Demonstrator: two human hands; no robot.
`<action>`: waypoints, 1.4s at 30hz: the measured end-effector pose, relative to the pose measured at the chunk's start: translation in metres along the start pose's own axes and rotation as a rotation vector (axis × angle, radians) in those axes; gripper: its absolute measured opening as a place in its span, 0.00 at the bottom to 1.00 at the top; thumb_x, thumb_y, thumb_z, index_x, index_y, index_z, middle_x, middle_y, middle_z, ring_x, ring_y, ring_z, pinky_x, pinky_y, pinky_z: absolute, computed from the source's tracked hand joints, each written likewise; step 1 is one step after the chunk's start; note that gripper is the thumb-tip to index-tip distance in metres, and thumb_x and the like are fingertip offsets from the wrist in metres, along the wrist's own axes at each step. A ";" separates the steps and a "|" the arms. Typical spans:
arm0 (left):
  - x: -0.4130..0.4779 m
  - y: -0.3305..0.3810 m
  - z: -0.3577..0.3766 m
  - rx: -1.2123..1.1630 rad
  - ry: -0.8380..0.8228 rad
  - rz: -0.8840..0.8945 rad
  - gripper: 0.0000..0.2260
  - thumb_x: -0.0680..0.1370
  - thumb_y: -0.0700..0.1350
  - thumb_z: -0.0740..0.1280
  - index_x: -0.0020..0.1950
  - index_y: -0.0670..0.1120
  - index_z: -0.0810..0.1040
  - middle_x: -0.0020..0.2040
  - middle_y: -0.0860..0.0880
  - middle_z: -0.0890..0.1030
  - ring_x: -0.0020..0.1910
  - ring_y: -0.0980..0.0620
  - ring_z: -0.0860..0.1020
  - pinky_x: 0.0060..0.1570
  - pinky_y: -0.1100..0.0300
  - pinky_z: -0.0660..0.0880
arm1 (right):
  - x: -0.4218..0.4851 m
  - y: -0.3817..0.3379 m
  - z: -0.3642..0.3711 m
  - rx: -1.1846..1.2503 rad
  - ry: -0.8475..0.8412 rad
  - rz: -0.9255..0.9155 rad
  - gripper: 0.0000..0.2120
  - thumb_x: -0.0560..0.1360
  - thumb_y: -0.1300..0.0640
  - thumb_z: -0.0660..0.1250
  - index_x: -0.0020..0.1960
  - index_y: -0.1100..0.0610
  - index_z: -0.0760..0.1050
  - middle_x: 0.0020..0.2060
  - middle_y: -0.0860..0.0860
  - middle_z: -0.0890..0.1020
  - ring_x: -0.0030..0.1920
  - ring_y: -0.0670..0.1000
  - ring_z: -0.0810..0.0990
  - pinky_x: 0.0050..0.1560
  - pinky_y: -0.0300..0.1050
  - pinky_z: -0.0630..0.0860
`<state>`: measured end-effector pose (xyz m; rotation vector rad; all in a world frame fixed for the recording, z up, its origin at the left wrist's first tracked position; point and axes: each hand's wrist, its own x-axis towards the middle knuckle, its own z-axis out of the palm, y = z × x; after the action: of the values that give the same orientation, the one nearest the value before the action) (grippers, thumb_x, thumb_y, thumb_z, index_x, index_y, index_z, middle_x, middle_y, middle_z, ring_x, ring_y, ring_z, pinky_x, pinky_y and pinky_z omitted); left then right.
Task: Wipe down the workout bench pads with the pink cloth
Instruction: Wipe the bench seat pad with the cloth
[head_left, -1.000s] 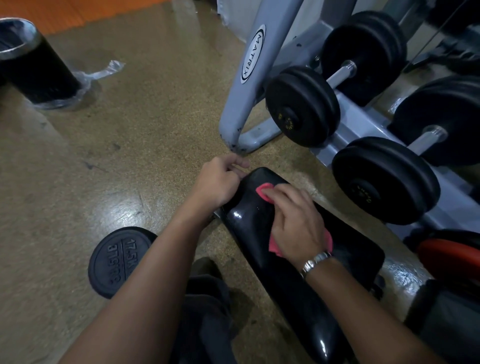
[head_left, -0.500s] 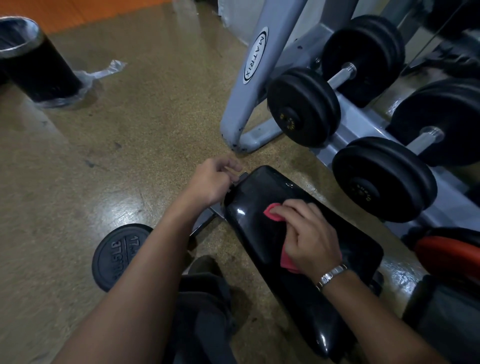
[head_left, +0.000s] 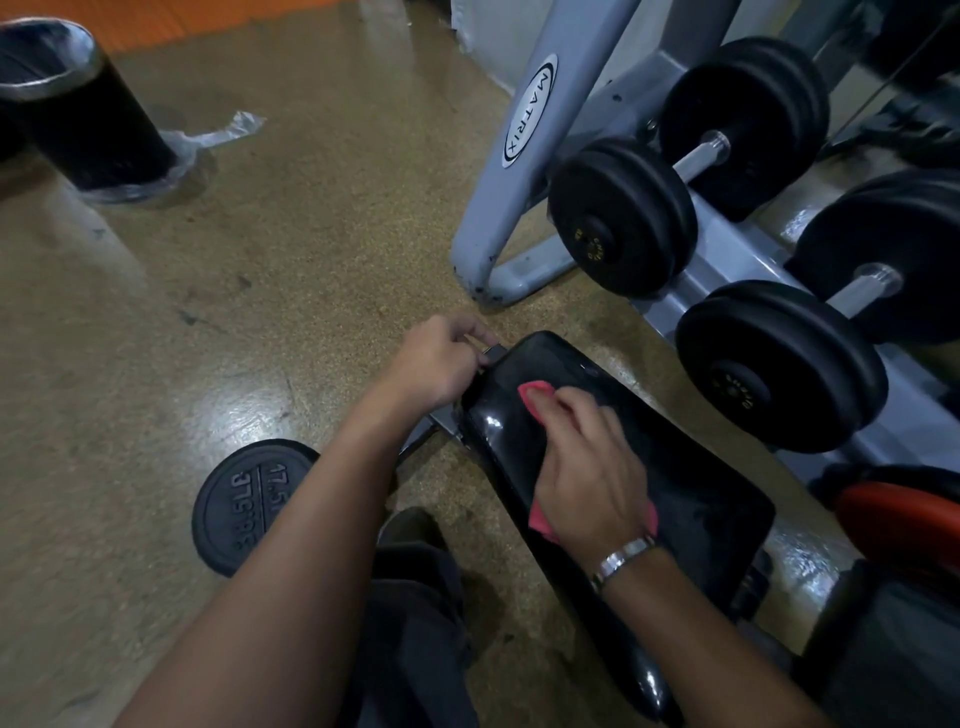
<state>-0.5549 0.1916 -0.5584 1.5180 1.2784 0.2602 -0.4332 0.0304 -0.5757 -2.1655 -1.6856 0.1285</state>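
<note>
Right hand, straight fingers pressing the pink cloth flat, has swept back toward the bench pad's far end. Left hand's curled fingers grip the frame bracket there. Wiping looks unfinished.

Pink cloth flat on glossy (black) bench pad

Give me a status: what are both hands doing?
Left hand grips the bench frame. Right hand presses pink cloth flat on the bench pad. Nothing else lies on the pad.
</note>
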 end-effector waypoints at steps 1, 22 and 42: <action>-0.001 0.000 0.000 0.006 0.001 0.003 0.21 0.71 0.32 0.55 0.45 0.53 0.82 0.42 0.51 0.86 0.45 0.48 0.82 0.52 0.50 0.81 | -0.006 -0.004 0.001 0.013 -0.019 -0.048 0.23 0.75 0.61 0.59 0.68 0.48 0.74 0.60 0.46 0.77 0.50 0.51 0.76 0.36 0.43 0.74; -0.003 0.004 0.003 0.033 0.015 0.022 0.18 0.61 0.44 0.57 0.44 0.53 0.81 0.45 0.44 0.86 0.48 0.42 0.84 0.55 0.40 0.81 | 0.006 -0.022 0.006 -0.036 -0.062 -0.215 0.21 0.73 0.59 0.60 0.64 0.50 0.77 0.58 0.47 0.76 0.48 0.51 0.76 0.29 0.43 0.75; 0.004 -0.001 0.002 0.038 0.039 0.032 0.21 0.60 0.43 0.55 0.46 0.53 0.83 0.50 0.45 0.87 0.51 0.41 0.84 0.54 0.43 0.82 | 0.049 -0.027 0.014 -0.039 0.017 -0.002 0.18 0.74 0.59 0.62 0.61 0.47 0.79 0.56 0.47 0.77 0.49 0.53 0.75 0.32 0.43 0.69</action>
<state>-0.5525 0.1935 -0.5620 1.5736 1.2973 0.2890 -0.4489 0.0859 -0.5708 -2.1869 -1.6943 0.0764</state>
